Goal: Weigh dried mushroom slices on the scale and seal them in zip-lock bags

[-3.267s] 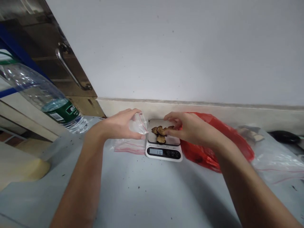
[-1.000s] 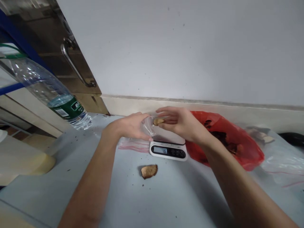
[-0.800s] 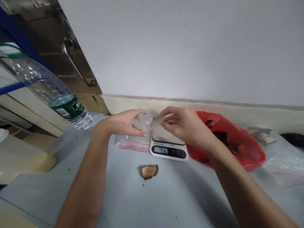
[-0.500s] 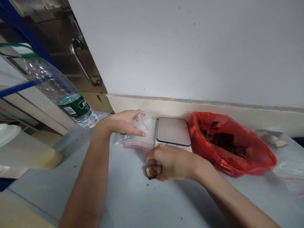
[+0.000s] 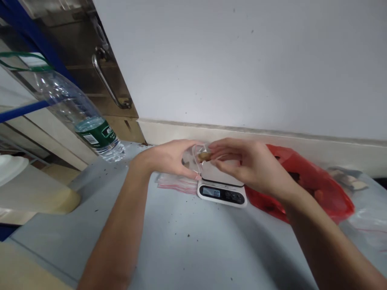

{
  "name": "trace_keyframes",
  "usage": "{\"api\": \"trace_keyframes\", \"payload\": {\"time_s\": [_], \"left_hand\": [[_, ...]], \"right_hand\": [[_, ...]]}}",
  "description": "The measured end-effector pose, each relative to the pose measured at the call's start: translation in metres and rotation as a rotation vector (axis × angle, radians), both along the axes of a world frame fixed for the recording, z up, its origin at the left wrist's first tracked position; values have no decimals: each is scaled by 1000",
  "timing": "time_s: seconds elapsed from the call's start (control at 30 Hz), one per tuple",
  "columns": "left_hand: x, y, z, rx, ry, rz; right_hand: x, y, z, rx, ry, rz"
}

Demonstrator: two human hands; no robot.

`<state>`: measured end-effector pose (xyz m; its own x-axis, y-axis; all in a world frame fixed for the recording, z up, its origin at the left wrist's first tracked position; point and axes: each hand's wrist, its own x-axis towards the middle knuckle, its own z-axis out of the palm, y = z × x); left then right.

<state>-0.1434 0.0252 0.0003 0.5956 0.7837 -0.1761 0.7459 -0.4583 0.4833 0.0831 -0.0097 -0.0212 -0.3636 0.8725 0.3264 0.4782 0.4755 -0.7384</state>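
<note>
My left hand point(image 5: 169, 158) holds a small clear zip bag point(image 5: 192, 156) between thumb and fingers, its mouth spread toward the right. In my right hand point(image 5: 252, 163) is a dried brown piece point(image 5: 204, 156), pinched at the fingertips and at the bag's mouth. How deep it sits in the bag I cannot tell. Both hands are above a white kitchen scale point(image 5: 222, 196), whose display reads 0.0; my right hand hides part of its plate. More zip bags point(image 5: 175, 183) with red seams lie under my left hand.
Right of the scale stands a red plastic bag point(image 5: 329, 201) with dark brown pieces inside. Another clear bag point(image 5: 369, 213) lies beyond it. A large water bottle point(image 5: 96, 133) and a whitish container point(image 5: 36, 189) are at left. A wall point(image 5: 242, 72) rises behind the table.
My right hand has lifted the brown piece from over the table's front up to the zip bag. My left hand has shifted right, now with the bag's mouth spread. The scale's display has come into view.
</note>
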Motion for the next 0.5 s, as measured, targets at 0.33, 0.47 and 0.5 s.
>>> {"api": "trace_keyframes", "payload": {"time_s": [0.33,0.47,0.5], "left_hand": [[5,-8,10,-106,-482,-109],[15,-6,9,18,-589,-75],[18,-7,9,41,-622,-47]], "right_hand": [[28,-6,18,210,21,45],[30,-4,21,171,148,-47],[30,-4,22,142,160,-71]]}}
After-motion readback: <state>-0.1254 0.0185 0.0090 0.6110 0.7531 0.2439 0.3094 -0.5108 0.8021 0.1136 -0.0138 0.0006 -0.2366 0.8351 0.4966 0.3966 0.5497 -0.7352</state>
